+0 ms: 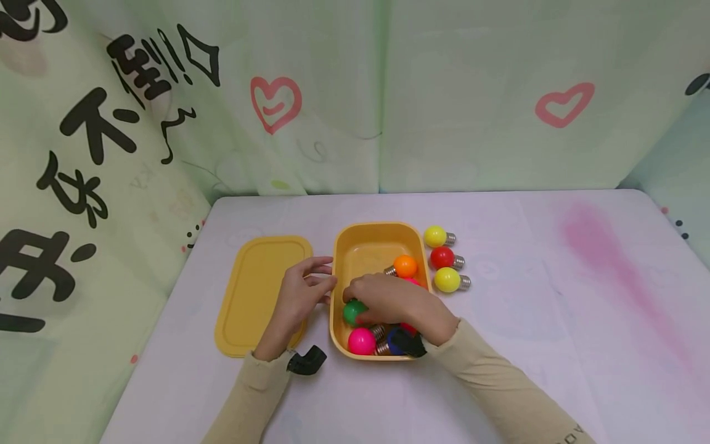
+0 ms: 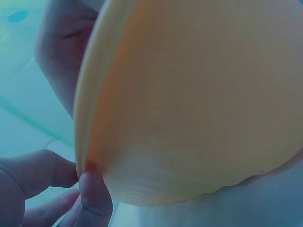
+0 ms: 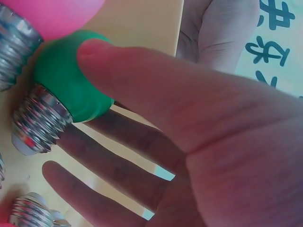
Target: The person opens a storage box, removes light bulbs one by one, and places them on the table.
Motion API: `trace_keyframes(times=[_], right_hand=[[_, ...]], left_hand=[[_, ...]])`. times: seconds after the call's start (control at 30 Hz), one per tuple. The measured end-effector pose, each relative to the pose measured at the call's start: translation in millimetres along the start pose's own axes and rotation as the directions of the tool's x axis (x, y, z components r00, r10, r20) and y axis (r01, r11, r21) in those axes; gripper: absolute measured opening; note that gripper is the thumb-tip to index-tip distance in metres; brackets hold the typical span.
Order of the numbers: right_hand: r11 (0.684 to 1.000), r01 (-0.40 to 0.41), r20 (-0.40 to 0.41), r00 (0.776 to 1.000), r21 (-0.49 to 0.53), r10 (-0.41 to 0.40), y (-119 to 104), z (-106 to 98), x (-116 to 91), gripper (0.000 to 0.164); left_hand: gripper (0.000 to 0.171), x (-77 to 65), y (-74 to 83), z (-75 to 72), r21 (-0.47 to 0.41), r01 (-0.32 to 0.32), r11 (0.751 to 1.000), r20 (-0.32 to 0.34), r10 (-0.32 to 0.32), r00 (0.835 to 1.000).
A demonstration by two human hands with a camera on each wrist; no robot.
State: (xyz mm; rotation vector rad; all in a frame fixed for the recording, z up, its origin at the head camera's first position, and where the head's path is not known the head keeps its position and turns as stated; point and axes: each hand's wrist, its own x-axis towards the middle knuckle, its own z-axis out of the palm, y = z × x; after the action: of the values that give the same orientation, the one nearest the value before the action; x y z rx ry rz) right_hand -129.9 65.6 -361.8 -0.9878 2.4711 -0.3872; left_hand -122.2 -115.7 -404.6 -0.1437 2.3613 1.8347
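My right hand reaches into a yellow plastic box and grips a green light bulb. In the right wrist view, the thumb presses on its green globe, with fingers behind it. My left hand touches the box's left side, fingertips right at the rim in the left wrist view. Around the right hand in the box lie a pink bulb, an orange bulb and a blue bulb, with other bulbs partly hidden under the hand.
A flat yellow lid lies left of the box, partly behind the left arm. Along the box's right side lie a yellow bulb, a red bulb and another yellow bulb. A printed curtain hangs behind the white-covered table.
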Motion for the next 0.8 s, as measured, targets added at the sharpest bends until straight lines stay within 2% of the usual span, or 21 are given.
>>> trace_keyframes(times=[0.3,0.43,0.8], right_hand=[[0.999,-0.039,-0.032,0.999,-0.033,0.038,-2.4,-4.1,-5.5,0.041],[0.998,-0.057,-0.051,0.997,-0.017,0.056,-2.5,-7.6,-11.2,0.044],[1.000,-0.021,-0.147,0.989,-0.004,0.020,3.0,-16.7,-31.5,0.038]], left_hand=[[0.041,-0.4,-1.6,0.5,0.002,0.002,1.000,-0.004,-0.002,1.000],[0.041,-0.5,-2.2,0.3,0.004,0.008,1.000,-0.006,-0.008,1.000],[0.042,-0.2,-1.6,0.2,-0.011,0.003,1.000,0.003,-0.003,1.000]])
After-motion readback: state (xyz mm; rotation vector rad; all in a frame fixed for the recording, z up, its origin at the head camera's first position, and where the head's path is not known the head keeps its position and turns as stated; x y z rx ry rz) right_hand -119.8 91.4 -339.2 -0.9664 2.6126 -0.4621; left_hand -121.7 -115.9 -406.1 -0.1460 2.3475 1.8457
